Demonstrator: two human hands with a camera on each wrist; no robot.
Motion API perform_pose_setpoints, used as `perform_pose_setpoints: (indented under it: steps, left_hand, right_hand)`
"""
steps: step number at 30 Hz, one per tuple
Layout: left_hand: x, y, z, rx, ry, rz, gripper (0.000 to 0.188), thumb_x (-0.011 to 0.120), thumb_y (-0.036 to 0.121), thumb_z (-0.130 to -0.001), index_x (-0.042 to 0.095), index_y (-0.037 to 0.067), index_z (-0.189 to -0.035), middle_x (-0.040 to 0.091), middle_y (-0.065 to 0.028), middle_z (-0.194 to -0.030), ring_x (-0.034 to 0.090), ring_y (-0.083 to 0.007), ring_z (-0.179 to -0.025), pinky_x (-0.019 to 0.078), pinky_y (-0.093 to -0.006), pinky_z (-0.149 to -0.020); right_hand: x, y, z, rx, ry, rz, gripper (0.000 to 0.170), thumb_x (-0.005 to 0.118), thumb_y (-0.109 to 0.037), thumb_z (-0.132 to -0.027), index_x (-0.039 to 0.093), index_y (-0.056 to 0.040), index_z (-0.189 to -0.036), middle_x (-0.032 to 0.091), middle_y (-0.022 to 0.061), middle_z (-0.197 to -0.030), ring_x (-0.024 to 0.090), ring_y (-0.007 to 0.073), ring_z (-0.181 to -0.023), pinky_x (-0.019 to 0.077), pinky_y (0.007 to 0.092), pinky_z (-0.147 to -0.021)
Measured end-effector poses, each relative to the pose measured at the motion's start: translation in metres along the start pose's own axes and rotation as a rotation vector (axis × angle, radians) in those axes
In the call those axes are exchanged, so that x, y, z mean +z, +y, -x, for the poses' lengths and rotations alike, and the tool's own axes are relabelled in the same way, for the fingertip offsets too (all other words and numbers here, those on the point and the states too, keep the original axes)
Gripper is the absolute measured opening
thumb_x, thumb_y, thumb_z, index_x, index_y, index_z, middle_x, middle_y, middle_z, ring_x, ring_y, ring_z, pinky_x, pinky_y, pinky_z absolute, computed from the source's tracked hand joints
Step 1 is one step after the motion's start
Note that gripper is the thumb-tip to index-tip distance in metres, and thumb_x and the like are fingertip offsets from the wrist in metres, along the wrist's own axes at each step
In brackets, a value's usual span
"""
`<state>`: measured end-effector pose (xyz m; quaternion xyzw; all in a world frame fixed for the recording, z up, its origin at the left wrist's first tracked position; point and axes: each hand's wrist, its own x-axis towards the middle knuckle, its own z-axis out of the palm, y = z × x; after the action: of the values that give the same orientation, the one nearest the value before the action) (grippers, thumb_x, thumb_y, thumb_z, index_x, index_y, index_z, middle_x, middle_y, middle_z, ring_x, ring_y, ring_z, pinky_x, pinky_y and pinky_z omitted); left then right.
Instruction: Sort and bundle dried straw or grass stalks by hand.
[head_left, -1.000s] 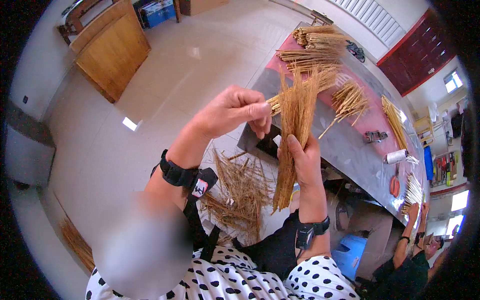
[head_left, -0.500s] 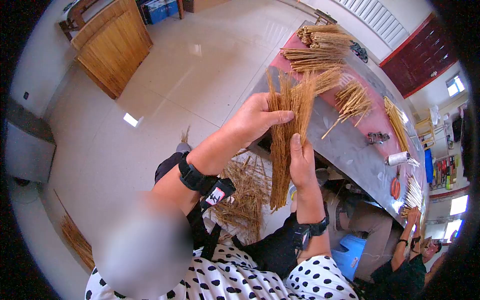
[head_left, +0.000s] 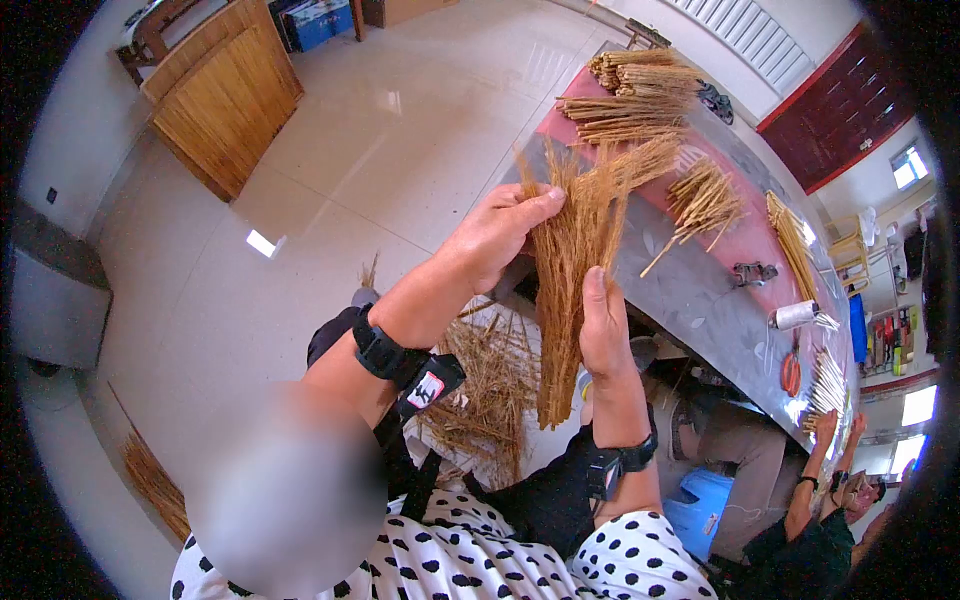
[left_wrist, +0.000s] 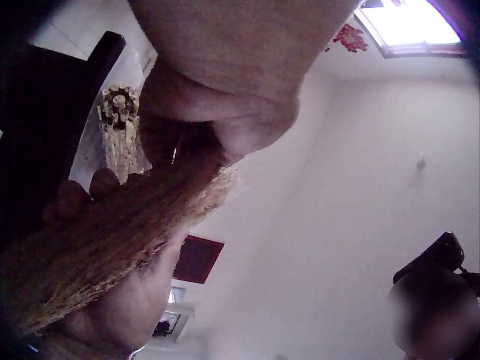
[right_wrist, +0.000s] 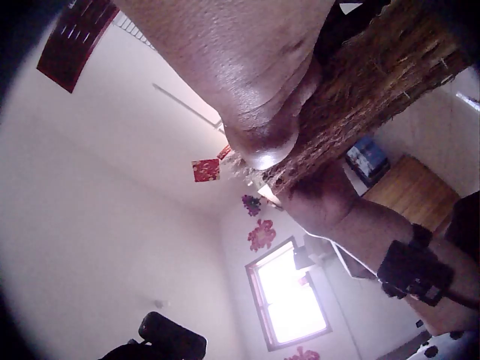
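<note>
A thick bundle of dry broom straw [head_left: 565, 300] stands nearly upright before the person, its feathery tops fanned out. The right hand [head_left: 605, 330] grips its middle from the right, thumb along the near side and fingers hidden behind. Near the top, the left hand [head_left: 500, 235] pinches straws at the bundle's left edge between thumb and fingers. In the left wrist view the brown straw bundle [left_wrist: 112, 240] crosses beneath the left hand [left_wrist: 225, 82]. The right wrist view shows the right hand [right_wrist: 255, 90] close against the straw bundle [right_wrist: 390, 82], with the left hand [right_wrist: 319, 199] beyond.
On the table [head_left: 660, 290] lie stacked straw bundles [head_left: 640, 95], a loose stalk pile [head_left: 705, 200], a white thread spool [head_left: 795, 315] and red-handled scissors [head_left: 790, 375]. Straw scraps [head_left: 490, 390] litter the floor below. Another person [head_left: 825, 500] works at the table's right end.
The left hand, earlier apart from the bundle on its left, has come onto the upper straws and then shifted slightly up and left. The tops spread wider; the right hand keeps its hold.
</note>
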<state>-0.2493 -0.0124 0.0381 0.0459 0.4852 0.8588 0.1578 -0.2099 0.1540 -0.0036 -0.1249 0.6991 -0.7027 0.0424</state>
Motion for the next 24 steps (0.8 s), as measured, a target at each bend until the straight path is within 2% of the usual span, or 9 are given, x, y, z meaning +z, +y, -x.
perform_pose_setpoints:
  steps: [3, 5, 8, 10, 13, 15, 19, 21, 24]
  left_hand:
    - [-0.003, -0.001, -0.003, 0.045, 0.121, -0.024, 0.025, 0.054, 0.023, -0.093, 0.06, 0.002, -0.105, 0.065, -0.0051, -0.095, 0.062, -0.014, -0.085, 0.0496, -0.0286, -0.077]
    - [-0.012, -0.005, -0.007, 0.181, 0.225, -0.01, 0.024, 0.051, 0.026, -0.094, 0.061, 0.005, -0.102, 0.064, -0.0038, -0.089, 0.062, -0.0124, -0.08, 0.0509, -0.027, -0.07]
    - [-0.023, -0.004, -0.012, 0.196, 0.271, 0.037, 0.028, 0.047, 0.031, -0.096, 0.061, 0.007, -0.101, 0.064, -0.0038, -0.086, 0.062, -0.0128, -0.077, 0.0514, -0.0265, -0.066]
    - [-0.017, 0.001, -0.01, 0.161, 0.306, 0.032, 0.035, 0.042, 0.036, -0.098, 0.059, 0.007, -0.104, 0.064, -0.0044, -0.087, 0.062, -0.0152, -0.075, 0.0518, -0.0294, -0.067]
    - [-0.015, 0.002, -0.009, 0.055, 0.241, 0.087, 0.04, 0.04, 0.041, -0.097, 0.058, 0.006, -0.107, 0.063, -0.0053, -0.088, 0.062, -0.0178, -0.076, 0.052, -0.0325, -0.069]
    - [-0.006, 0.005, -0.003, -0.041, 0.197, -0.008, 0.054, 0.04, 0.05, -0.095, 0.052, 0.002, -0.114, 0.06, -0.0074, -0.097, 0.059, -0.015, -0.083, 0.0487, -0.03, -0.066]
    - [0.003, -0.007, 0.001, 0.08, 0.112, -0.413, 0.052, 0.051, 0.047, -0.091, 0.053, -0.001, -0.11, 0.063, -0.0115, -0.096, 0.062, -0.0203, -0.085, 0.0502, -0.0348, -0.068]
    - [0.005, -0.022, -0.002, 0.354, 0.108, -0.822, 0.05, 0.064, 0.039, -0.083, 0.054, -0.005, -0.104, 0.064, -0.0164, -0.088, 0.064, -0.0258, -0.083, 0.0501, -0.0374, -0.071]
    - [0.008, -0.025, -0.001, 0.304, 0.28, -0.975, 0.048, 0.071, 0.032, -0.076, 0.054, -0.007, -0.098, 0.063, -0.0189, -0.079, 0.065, -0.0295, -0.079, 0.0495, -0.038, -0.071]
  right_hand:
    - [-0.002, -0.011, 0.0, 0.057, -0.107, 0.09, 0.041, 0.037, -0.033, -0.1, 0.052, 0.0023, -0.116, 0.06, 0.0054, -0.094, 0.056, 0.0113, -0.079, 0.0465, 0.0261, -0.068]
    - [-0.004, -0.007, 0.0, 0.051, -0.103, 0.136, 0.039, 0.039, -0.031, -0.1, 0.052, 0.0017, -0.115, 0.06, 0.0047, -0.091, 0.055, 0.0109, -0.078, 0.046, 0.026, -0.067]
    - [-0.004, -0.007, 0.001, 0.059, -0.071, 0.19, 0.035, 0.042, -0.029, -0.099, 0.053, 0.001, -0.113, 0.059, 0.0038, -0.089, 0.053, 0.0104, -0.076, 0.0452, 0.0259, -0.067]
    - [-0.003, -0.008, 0.001, 0.07, -0.038, 0.196, 0.033, 0.042, -0.027, -0.099, 0.053, 0.0008, -0.113, 0.059, 0.0036, -0.088, 0.053, 0.0102, -0.075, 0.0449, 0.0258, -0.067]
    - [-0.002, -0.009, -0.003, -0.128, 0.05, 0.313, 0.033, 0.042, -0.027, -0.099, 0.053, 0.0011, -0.112, 0.059, 0.0025, -0.086, 0.053, 0.0107, -0.073, 0.0449, 0.026, -0.066]
    - [-0.002, -0.012, -0.006, -0.101, 0.177, 0.292, 0.031, 0.048, -0.021, -0.094, 0.055, 0.0047, -0.11, 0.065, 0.0171, -0.094, 0.062, 0.0242, -0.085, 0.0468, 0.0348, -0.078]
    - [-0.003, -0.016, -0.006, -0.133, 0.281, 0.59, 0.033, 0.052, -0.024, -0.092, 0.053, 0.0033, -0.11, 0.064, 0.0222, -0.092, 0.063, 0.0363, -0.081, 0.0486, 0.0411, -0.073]
    - [0.003, -0.016, -0.005, -0.111, 0.34, 1.052, 0.04, 0.057, -0.029, -0.089, 0.049, 0.0016, -0.112, 0.062, 0.0256, -0.091, 0.06, 0.0447, -0.079, 0.0482, 0.0475, -0.068]
    - [0.002, -0.01, -0.004, -0.162, 0.241, 1.002, 0.047, 0.06, -0.033, -0.086, 0.046, 0.0002, -0.116, 0.062, 0.0255, -0.093, 0.06, 0.0453, -0.08, 0.0484, 0.0486, -0.068]
